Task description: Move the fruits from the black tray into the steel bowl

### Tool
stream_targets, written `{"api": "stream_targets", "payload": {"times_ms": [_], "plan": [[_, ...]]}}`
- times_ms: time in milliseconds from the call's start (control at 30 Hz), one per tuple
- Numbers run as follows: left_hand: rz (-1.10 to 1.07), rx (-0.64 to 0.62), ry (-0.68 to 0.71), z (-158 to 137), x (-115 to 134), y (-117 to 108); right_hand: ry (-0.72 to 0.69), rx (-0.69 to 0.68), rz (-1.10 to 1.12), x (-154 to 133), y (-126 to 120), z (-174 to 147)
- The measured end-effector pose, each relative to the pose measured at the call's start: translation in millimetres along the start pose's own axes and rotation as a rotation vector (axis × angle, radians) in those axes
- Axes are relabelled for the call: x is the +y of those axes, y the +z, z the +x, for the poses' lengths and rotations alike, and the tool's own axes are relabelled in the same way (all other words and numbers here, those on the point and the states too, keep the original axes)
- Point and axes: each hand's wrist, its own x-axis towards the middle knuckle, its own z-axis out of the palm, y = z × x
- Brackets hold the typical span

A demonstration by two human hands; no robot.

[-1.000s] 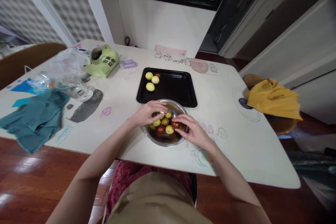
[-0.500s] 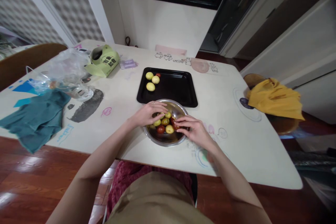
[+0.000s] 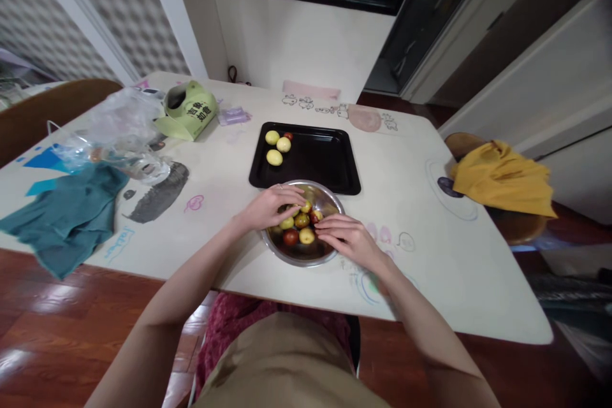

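A round steel bowl near the table's front edge holds several small smooth fruits that look like jujubes, some yellow-green, some brown-red. My left hand reaches over the bowl's left rim, its fingers curled on a yellow-green jujube partly hidden under them. From the right side, my right hand dips in with thumb and fingers closed around a jujube mostly hidden behind them. A pale yellow jujube and a dark red jujube lie at the front. Beyond the bowl, a black tray bears several jujubes at its left end.
On the left lie a teal cloth, clear plastic packaging and a light green carton. A small purple packet lies right of the carton. A yellow cloth drapes over a chair at the right. Drawings mark the white tabletop.
My right hand has shifted slightly left and down in the bowl, and the red jujube at its fingertips is now mostly covered. The front jujubes have moved a little left. My left hand stays put.
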Motion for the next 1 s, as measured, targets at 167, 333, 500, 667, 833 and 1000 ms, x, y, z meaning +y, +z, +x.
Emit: {"api": "stream_targets", "payload": {"times_ms": [167,333,500,667,833,1000], "plan": [[0.023,0.004,0.013,0,-1,1,-0.002,0.146,-0.052,10,2,0],[0.031,0.015,0.015,1,-2,5,0.004,0.288,-0.071,16,0,2],[-0.021,0.083,0.025,1,-5,9,0.064,0.406,-0.05,21,-6,8],[-0.071,0.119,0.004,2,-6,10,0.15,0.424,-0.066,49,-14,44],[-0.088,0.119,-0.022,2,-5,10,0.145,0.182,-0.201,107,-9,118],[-0.091,0.108,-0.025,2,-5,10,0.183,-0.055,-0.389,157,8,183]]}}
